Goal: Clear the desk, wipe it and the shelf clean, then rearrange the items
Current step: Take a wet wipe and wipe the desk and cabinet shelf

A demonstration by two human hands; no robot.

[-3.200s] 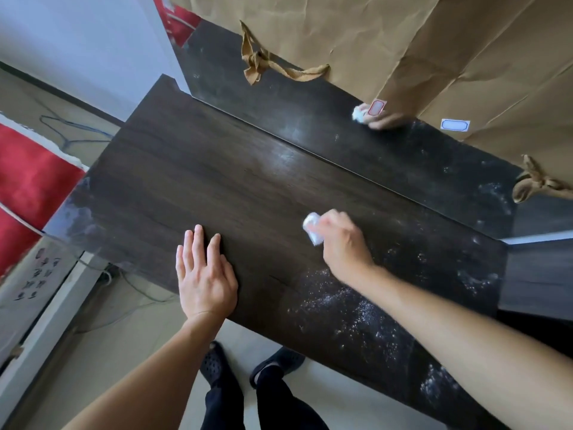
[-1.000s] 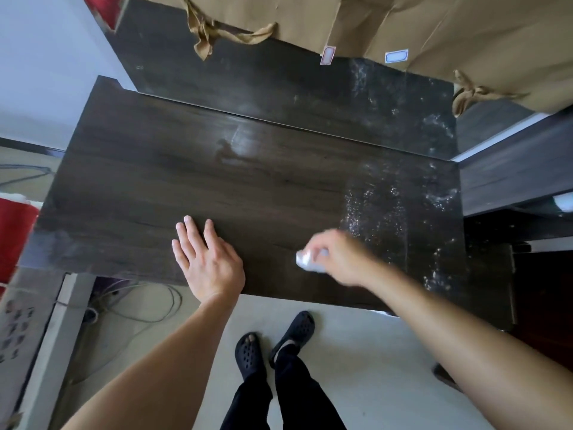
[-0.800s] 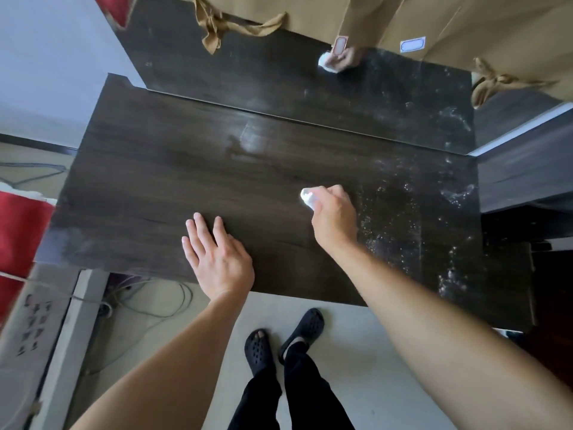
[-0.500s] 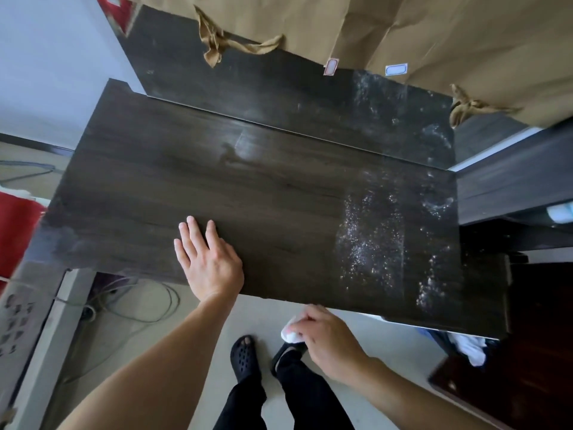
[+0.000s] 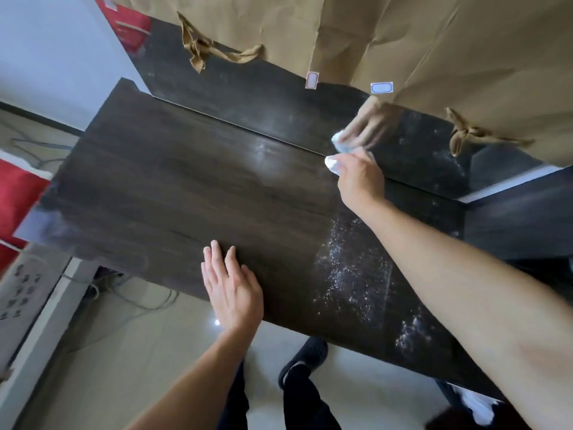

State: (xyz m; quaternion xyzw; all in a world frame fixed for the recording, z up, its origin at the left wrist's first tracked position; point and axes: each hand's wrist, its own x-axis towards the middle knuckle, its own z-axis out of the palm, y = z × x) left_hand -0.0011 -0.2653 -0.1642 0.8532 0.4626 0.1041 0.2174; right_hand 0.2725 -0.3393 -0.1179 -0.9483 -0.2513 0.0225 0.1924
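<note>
Wiping step, seen from the head view. Right hand [image 5: 359, 178] grips a white wad [image 5: 332, 162], fingers curled round it, at the back edge of the desk [image 5: 186, 187], where the top meets a glossy dark panel [image 5: 263, 97] that mirrors hand and wad. Left hand [image 5: 232, 290] lies flat near the front edge, fingers straight and close together, apparently bracing. Left and middle of the top look clean. White dust [image 5: 353, 268] speckles the right part, beside the right forearm and down to the front edge, and more flecks the panel at right. Judged stage: desk wiping partly done, shelf and rearranging not yet begun. The next move likely calls for drawing the wad forward across the dusty band. It should stay pressed flat so the specks gather rather than scatter, then go off the edge. Brown paper [image 5: 403, 35] hangs above the panel.
</note>
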